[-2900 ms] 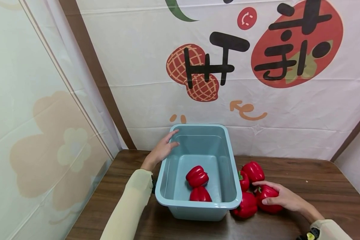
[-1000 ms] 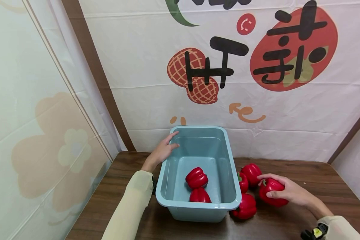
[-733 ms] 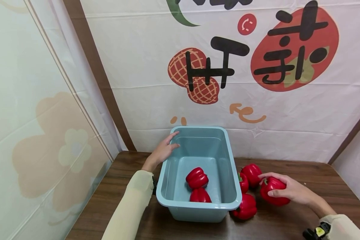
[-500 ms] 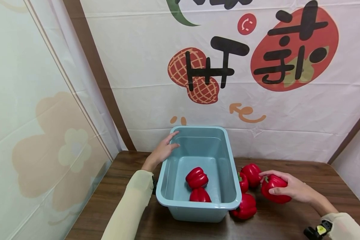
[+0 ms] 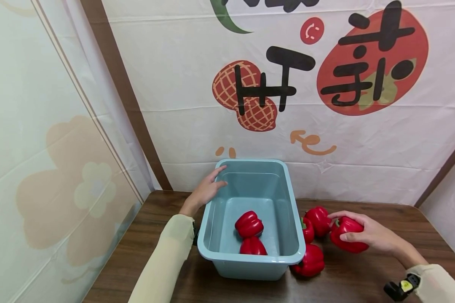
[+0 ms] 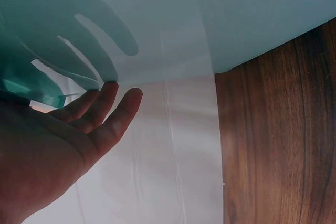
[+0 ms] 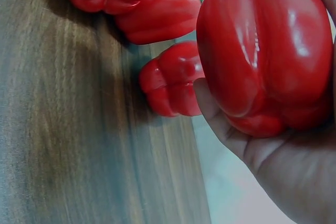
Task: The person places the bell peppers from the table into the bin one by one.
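A light blue plastic tub [image 5: 296,210] stands on the wooden table, with two red bell peppers [image 5: 249,224] inside near its front. My left hand [image 5: 204,191] holds the tub's left rim, thumb and index finger over the top; in the left wrist view the other fingers [image 6: 123,119] lie along the outer wall. Right of the tub, my right hand [image 5: 377,235] grips a red bell pepper [image 5: 346,235] by its sides, its green stem toward the tub. The right wrist view shows this pepper [image 7: 268,51] cupped between thumb and fingers, close over the table.
Three more red bell peppers lie beside the tub's right wall: one at the back [image 5: 318,221], one partly hidden by the rim [image 5: 307,231], one in front [image 5: 311,261]. A printed cloth wall [image 5: 182,139] rises behind the table [image 5: 394,219].
My right hand has shifted right and slightly up with the bell pepper, away from the front pepper beside the tub. My left hand keeps its hold on the rim.
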`<state>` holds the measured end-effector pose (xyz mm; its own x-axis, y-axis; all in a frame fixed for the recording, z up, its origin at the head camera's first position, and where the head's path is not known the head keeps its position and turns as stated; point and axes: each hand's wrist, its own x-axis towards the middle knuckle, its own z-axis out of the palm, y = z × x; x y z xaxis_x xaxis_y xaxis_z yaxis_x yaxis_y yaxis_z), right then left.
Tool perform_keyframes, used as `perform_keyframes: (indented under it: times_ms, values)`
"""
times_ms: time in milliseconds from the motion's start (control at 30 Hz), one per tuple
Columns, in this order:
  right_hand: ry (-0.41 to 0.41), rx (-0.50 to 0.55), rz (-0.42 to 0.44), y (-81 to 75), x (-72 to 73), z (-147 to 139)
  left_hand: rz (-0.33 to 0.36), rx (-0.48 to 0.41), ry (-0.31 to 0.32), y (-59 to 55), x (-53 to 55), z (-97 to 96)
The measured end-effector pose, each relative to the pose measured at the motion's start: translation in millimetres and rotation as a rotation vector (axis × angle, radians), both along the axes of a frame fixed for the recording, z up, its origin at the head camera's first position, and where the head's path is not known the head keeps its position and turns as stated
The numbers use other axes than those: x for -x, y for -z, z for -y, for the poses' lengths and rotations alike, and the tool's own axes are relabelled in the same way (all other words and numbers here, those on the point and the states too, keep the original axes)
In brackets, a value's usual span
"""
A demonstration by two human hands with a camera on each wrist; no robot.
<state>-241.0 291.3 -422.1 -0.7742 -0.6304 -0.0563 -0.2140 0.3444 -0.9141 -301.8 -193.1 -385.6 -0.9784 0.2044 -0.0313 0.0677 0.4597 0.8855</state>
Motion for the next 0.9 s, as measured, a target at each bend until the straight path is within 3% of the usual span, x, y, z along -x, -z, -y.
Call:
perform_keyframes:
  times_ms: [900]
  values:
    - [-0.026,0.036,-0.066,-13.5,3.8,1,0.001,-0.006,-0.005,-0.5,-0.3,0.1]
